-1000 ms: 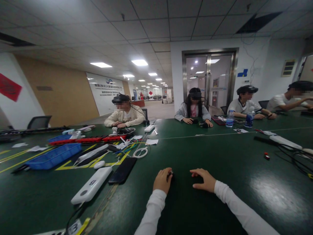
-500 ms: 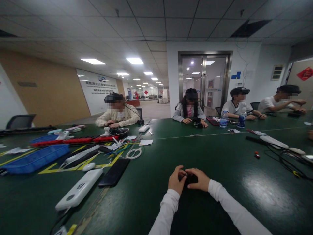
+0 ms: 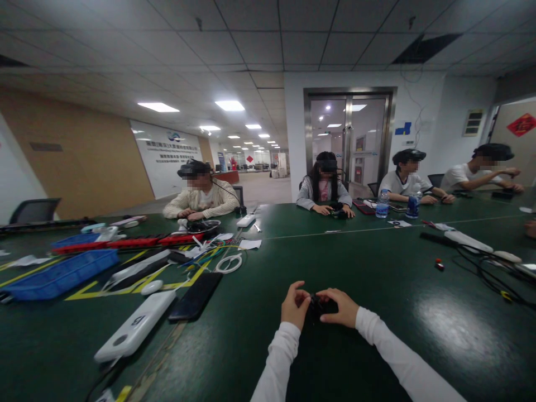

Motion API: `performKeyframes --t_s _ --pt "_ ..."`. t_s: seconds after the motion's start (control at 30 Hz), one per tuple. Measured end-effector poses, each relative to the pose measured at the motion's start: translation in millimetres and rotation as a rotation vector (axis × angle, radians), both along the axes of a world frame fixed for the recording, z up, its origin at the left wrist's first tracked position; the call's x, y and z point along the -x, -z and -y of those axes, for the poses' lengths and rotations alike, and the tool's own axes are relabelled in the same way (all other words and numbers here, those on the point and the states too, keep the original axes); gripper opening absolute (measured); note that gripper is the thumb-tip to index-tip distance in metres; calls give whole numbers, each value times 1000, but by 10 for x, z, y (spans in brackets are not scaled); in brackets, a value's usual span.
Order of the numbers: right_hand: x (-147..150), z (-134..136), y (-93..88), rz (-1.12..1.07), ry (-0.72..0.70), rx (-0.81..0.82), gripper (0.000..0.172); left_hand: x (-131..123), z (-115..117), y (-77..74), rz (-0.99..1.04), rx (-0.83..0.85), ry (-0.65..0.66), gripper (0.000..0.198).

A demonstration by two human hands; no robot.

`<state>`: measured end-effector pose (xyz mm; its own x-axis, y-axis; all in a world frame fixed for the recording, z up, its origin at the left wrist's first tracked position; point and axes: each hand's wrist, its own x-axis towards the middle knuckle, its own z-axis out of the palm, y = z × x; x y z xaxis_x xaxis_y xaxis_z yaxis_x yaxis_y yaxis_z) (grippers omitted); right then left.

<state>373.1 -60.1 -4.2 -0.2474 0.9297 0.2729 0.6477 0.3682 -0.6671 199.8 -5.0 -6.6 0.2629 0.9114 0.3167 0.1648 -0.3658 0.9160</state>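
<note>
Two hands close on one small dark part [image 3: 317, 306], low over the green bench [image 3: 377, 279]; I cannot tell whether it touches the surface. My left hand [image 3: 295, 304] comes at the part from its left with the fingers curled together against it. My right hand [image 3: 341, 307] covers its right side, fingers bent down and pinched onto it, so as far as I can judge each hand is clamped on one end. Gripping it from both sides and close to the body looks to me like a way to stop so small a piece from twisting or slipping. Both white sleeves run back from the part toward me, forearms low, which probably steadies the wrists. Left of the part a black phone [image 3: 195, 301] lies flat, and just beyond it a white oblong unit [image 3: 134, 329], both pushed aside but within reach. Farther left of the part are a blue tray [image 3: 62, 273] and a white cable loop [image 3: 228, 262]. Well to the right of the part lies a small red item [image 3: 439, 265]. Beyond the part, other people [image 3: 324, 192] sit working with their own hands.
</note>
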Motion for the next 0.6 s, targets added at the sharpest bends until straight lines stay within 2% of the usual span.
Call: performKeyframes --t_s 0.1,0.17,0.43,0.6 --pt "0 18 -20 3 2 14 52 40 -43 -9 67 55 -39 38" --pt "1 21 -20 4 2 16 52 56 -50 1 40 48 -50 37" --pt "1 -111 125 19 1 -24 50 7 51 61 -405 -222 -5 42" --pt "3 -96 108 36 4 -27 50 -9 59 27 -404 -228 -16 39"
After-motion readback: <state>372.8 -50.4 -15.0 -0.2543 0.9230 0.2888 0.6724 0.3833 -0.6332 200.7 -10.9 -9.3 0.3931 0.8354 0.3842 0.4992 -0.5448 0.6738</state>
